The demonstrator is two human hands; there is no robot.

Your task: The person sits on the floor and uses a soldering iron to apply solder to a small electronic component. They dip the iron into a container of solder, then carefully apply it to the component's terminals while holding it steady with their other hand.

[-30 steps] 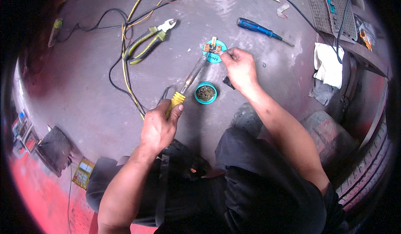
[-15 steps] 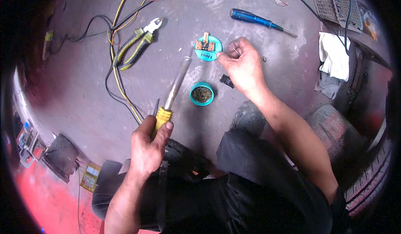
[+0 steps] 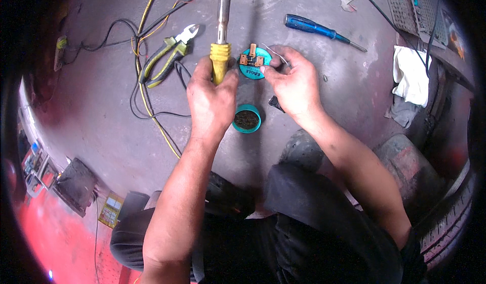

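Observation:
My left hand (image 3: 212, 94) is wrapped round the yellow handle of a soldering iron (image 3: 223, 30), whose metal shaft points away from me past the top of the picture. Its tip is out of view. Between my two hands lies a round teal lid (image 3: 251, 74), carrying a small copper-coloured part with a black middle (image 3: 251, 60). My right hand (image 3: 293, 79) pinches a thin silvery solder wire (image 3: 276, 53), its fingertips at the lid's right edge. Nearer to me stands a small teal tin (image 3: 247, 120) of dark brown stuff. A small black piece (image 3: 276, 102) is partly covered by my right hand.
Yellow-green cutting pliers (image 3: 164, 56) lie at the left beside yellow and black cables (image 3: 143, 91). A blue screwdriver (image 3: 324, 30) lies at the far right. Farther right are a white cloth (image 3: 411, 76) and a perforated metal panel (image 3: 400, 5). A tyre (image 3: 448, 223) stands at lower right.
My left hand has moved forward and right with the soldering iron, which now points straight away from me. My right hand stays by the lid with the wire.

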